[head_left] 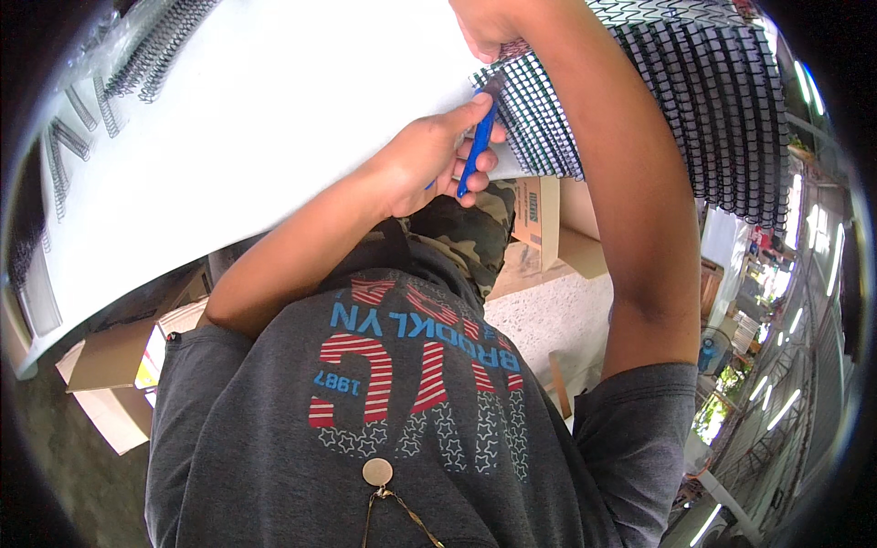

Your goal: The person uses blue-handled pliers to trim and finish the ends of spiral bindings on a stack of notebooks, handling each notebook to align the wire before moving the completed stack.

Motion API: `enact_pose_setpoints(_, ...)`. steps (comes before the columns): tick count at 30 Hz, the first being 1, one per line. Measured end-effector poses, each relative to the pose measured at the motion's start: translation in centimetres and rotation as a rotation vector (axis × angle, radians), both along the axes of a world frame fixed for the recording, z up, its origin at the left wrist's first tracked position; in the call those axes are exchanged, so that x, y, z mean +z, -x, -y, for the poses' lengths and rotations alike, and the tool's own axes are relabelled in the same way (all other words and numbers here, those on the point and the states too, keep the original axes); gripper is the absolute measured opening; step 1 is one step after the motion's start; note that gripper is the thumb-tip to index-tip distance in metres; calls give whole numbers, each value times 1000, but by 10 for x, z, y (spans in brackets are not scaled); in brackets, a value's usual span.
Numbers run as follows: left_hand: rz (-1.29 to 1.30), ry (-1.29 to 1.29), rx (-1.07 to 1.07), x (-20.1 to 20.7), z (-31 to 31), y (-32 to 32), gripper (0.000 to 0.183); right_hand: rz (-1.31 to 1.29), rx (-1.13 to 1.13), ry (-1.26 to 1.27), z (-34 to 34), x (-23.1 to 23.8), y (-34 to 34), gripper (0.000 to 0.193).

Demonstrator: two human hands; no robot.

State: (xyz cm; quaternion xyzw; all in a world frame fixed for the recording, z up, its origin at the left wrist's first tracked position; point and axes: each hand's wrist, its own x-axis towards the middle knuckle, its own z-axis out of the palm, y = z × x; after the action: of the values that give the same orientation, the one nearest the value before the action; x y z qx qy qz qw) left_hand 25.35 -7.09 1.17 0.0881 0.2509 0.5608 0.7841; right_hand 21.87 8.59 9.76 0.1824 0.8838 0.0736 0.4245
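My left hand (427, 163) is closed around the blue handles of a pair of pliers or cutters (477, 151). Their dark jaws point up and right, meeting the corner of a row of black looped binding wires (539, 119). At the top edge, my right hand (489, 27) bends its fingers down onto that same corner, just above the jaws. The frame cuts part of this hand off, and its fingertips are partly hidden. My right forearm crosses over the wires, which spread out in a curve to the right on a white table (301, 100).
Short loose pieces of binding wire (68, 137) and a dark bundle of coils (160, 50) lie at the table's left. An open cardboard box (110, 384) stands below left, another box (539, 219) under the right edge. A fan (714, 349) is at the right.
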Motion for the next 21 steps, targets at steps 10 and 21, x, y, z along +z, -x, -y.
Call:
enact_pose_setpoints(10,-144,-5,-7,3,-5,9,54,5,49,-11,-1,-1,3,21)
enact_pose_setpoints(21,-184,15,33,16,-4,0,52,25,63,7,-2,3,-1,23)
